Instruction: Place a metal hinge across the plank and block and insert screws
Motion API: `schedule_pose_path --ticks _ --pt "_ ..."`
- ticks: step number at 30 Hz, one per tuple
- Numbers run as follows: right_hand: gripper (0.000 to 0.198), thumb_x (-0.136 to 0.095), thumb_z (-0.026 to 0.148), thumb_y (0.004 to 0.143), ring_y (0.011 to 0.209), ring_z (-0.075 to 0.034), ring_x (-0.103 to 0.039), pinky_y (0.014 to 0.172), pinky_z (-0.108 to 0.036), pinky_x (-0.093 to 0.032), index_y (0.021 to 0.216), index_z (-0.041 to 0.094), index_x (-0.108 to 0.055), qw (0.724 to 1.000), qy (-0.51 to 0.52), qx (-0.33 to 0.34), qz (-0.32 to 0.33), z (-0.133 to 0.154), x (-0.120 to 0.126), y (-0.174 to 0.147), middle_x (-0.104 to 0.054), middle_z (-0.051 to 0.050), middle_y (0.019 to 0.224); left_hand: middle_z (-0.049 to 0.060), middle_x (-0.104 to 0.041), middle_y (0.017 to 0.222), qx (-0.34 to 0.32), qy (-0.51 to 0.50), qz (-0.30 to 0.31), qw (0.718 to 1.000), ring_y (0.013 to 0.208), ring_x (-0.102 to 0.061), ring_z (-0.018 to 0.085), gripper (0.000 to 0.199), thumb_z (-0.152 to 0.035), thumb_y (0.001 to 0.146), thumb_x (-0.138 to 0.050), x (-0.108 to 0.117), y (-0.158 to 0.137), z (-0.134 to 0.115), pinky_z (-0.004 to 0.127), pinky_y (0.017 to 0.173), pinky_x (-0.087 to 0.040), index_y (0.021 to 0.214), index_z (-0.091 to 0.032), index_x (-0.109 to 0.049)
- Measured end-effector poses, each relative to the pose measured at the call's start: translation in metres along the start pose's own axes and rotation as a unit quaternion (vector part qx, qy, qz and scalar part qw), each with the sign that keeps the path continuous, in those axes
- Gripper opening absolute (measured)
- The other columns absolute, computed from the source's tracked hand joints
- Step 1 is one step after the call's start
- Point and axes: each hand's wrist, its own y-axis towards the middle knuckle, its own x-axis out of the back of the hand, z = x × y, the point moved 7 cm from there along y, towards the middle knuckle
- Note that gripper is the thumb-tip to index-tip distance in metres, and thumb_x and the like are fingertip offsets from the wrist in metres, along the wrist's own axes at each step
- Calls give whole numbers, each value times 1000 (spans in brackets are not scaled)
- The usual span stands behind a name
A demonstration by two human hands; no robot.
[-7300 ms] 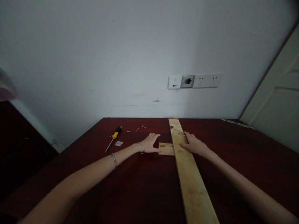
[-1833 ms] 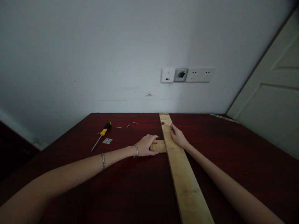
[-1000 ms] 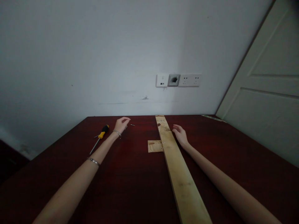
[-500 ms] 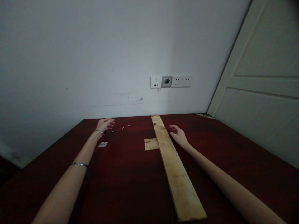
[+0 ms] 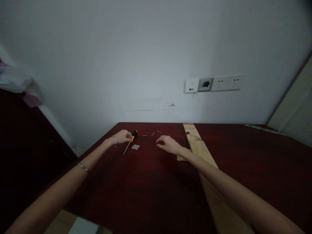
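My left hand (image 5: 124, 136) is at the left of the dark red table, its fingers closed on the yellow collar of a screwdriver (image 5: 127, 147). The black handle end points toward the wall and the metal shaft slants back toward me. Just right of the shaft lies a small metal hinge (image 5: 136, 147) with holes. Three screws (image 5: 153, 134) lie beyond it. My right hand (image 5: 167, 144) hovers nearer the middle, fingers curved and apart, holding nothing. Its forearm crosses over a long wooden board (image 5: 207, 151), partly hiding it and a small wood piece (image 5: 180, 158) beside it.
The table (image 5: 146, 188) meets a white wall with sockets (image 5: 225, 83) at its far edge. A thin strip (image 5: 264, 129) lies at the back right, near a pale door (image 5: 297, 104). Over the left edge are a dark surface and a whitish bag (image 5: 14, 78).
The view has turned left. My right hand has moved from the board's right side across to its left. The screwdriver now shows at my left hand, whose fingers have closed on it.
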Motion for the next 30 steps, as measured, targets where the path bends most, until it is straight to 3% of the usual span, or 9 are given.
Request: schedule_pose_path --ticks 4,14,21,30 --pt "22 -59 22 77 85 -17 -63 78 -26 -45 95 15 -69 999 27 11 31 9 -33 34 -69 -8 92 4 -69 73 1 58 -19 998 65 -59 15 19 -25 65 -58 -9 -24 15 21 59 -39 74 -16 -72" --pt "29 -67 24 71 82 -16 -64 71 -22 -47 97 12 -68 994 43 -45 87 14 -101 90 -70 -8 93 6 -71 80 67 2 -87 994 74 -63 17 25 -29 72 -51 -8 -57 53 24 69 -43 79 -15 -71" --pt "34 -74 35 64 89 -22 -63 75 -26 -46 90 13 -69 991 -6 -87 101 18 -119 101 -69 -10 95 3 -67 64 102 -70 -130 984 63 -61 15 28 -29 72 -46 0 -60 72 23 63 -45 77 -14 -70" --pt "38 -79 30 58 91 -24 -65 69 -25 -48 92 16 -66 982 -56 -126 127 24 -123 109 -68 -11 99 3 -63 65 156 -177 -147 960 50 -52 9 25 -27 73 -47 5 -54 76 19 46 -40 78 -12 -66"
